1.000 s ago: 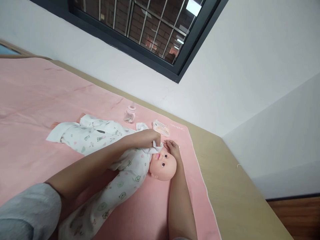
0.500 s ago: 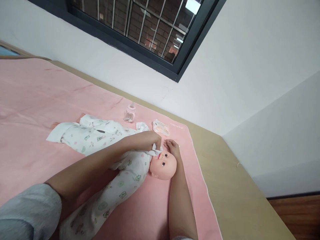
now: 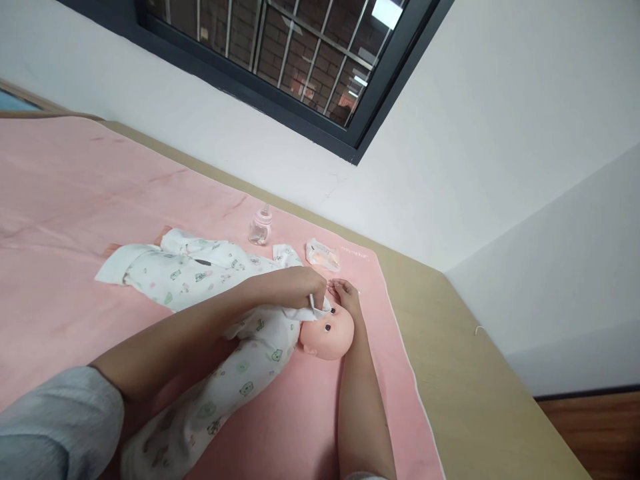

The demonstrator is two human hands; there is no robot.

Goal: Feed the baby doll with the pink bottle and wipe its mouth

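A baby doll (image 3: 329,339) lies on its back in white printed clothes (image 3: 260,363), its head toward the right. My left hand (image 3: 311,283) is closed on a white wipe (image 3: 320,312), which lies against the doll's face and covers its mouth area. Past the top of the doll's head, my right hand (image 3: 346,293) rests with fingers extended and slightly curved, its wrist against the head. I see nothing in the right hand. My left forearm crosses over the doll's chest and hides part of it.
A pink baby bottle (image 3: 261,227) stands beyond the doll, near a small wipes packet (image 3: 323,255). Pink mat (image 3: 60,200) covers most of the wooden surface (image 3: 450,347). White wall and a dark-framed window (image 3: 300,110) rise behind.
My left hand has moved the wipe slightly right and up over the doll's face, covering the mouth that showed before. My right hand has stayed in place.
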